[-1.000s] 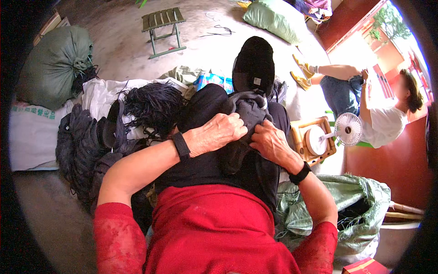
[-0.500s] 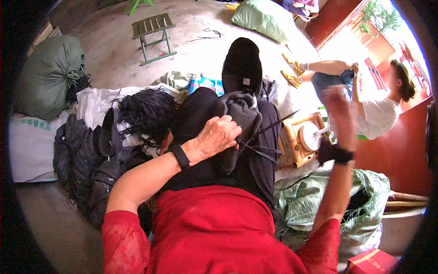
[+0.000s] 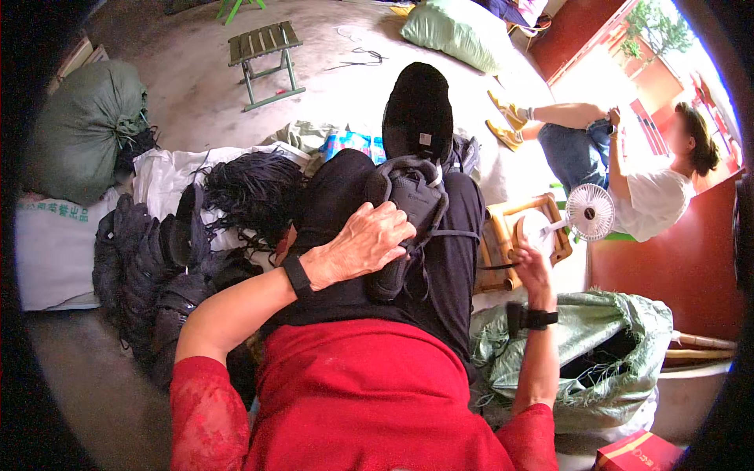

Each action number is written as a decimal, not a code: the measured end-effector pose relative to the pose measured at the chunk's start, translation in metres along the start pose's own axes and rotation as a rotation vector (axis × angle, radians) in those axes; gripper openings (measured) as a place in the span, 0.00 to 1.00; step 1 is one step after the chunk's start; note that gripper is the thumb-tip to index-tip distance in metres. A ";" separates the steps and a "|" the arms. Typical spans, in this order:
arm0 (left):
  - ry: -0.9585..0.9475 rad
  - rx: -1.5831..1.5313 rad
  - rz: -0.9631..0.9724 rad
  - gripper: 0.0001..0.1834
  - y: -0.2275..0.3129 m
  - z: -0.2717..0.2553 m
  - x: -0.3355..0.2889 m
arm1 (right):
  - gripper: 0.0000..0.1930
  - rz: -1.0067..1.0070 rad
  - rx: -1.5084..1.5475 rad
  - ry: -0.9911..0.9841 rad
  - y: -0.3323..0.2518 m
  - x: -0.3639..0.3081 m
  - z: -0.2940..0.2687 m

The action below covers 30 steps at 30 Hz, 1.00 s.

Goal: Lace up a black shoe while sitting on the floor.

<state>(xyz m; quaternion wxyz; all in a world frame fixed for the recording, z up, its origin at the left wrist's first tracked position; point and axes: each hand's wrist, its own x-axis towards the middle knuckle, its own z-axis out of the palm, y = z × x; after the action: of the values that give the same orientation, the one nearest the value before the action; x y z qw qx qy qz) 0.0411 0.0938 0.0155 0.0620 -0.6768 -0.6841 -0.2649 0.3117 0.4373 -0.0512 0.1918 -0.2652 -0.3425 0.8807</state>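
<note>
On my lap rests a dark grey shoe (image 3: 414, 196) with thin dark laces. My left hand (image 3: 361, 245) is closed over its near side, fingers curled against the upper. To the right, my right hand (image 3: 536, 271) is raised beside the bamboo stool, fingertips pinched on the end of a dark shoelace (image 3: 496, 267). Part of that lace is hard to follow against my dark trousers. Just beyond the shoe stands a long black rounded piece (image 3: 418, 98) with a small white label.
A small white fan (image 3: 589, 212) stands on the bamboo stool (image 3: 497, 235). Dark shoes (image 3: 129, 259) and a bundle of black laces (image 3: 255, 191) lie at left. An open green woven sack (image 3: 581, 345) sits at right. A seated person (image 3: 640, 173) and a folding stool (image 3: 265, 47) are farther off.
My right hand has come down and inward from its blurred raised position, uncovering the fan. The left hand stays on the shoe.
</note>
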 end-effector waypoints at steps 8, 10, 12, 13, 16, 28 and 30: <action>-0.020 -0.013 -0.035 0.08 0.003 0.007 0.004 | 0.10 -0.272 -1.076 -0.171 0.049 -0.026 0.204; -0.003 -0.017 -0.052 0.07 0.005 0.008 0.004 | 0.11 -0.102 -1.255 -0.329 0.050 -0.024 0.208; 0.024 -0.045 -0.104 0.08 0.008 0.009 0.005 | 0.11 -0.025 -1.248 -0.320 0.052 -0.023 0.206; 0.014 -0.047 -0.106 0.08 0.011 0.010 0.005 | 0.12 0.050 -1.239 -0.350 0.052 -0.023 0.207; 0.091 0.007 -0.110 0.14 0.018 0.014 0.008 | 0.11 0.036 -0.954 -0.280 0.040 -0.030 0.236; -0.003 -0.028 0.045 0.21 0.006 -0.005 -0.004 | 0.12 -0.876 -0.539 -0.138 -0.091 -0.070 0.256; 0.032 0.159 0.134 0.16 -0.003 -0.020 -0.005 | 0.12 -0.898 -0.840 0.040 -0.097 -0.075 0.221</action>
<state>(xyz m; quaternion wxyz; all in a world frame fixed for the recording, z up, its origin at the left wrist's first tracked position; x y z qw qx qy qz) 0.0330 0.0809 0.0292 0.1437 -0.7096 -0.6552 -0.2157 0.2537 0.3551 0.1807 0.4294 -0.1645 -0.7348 0.4986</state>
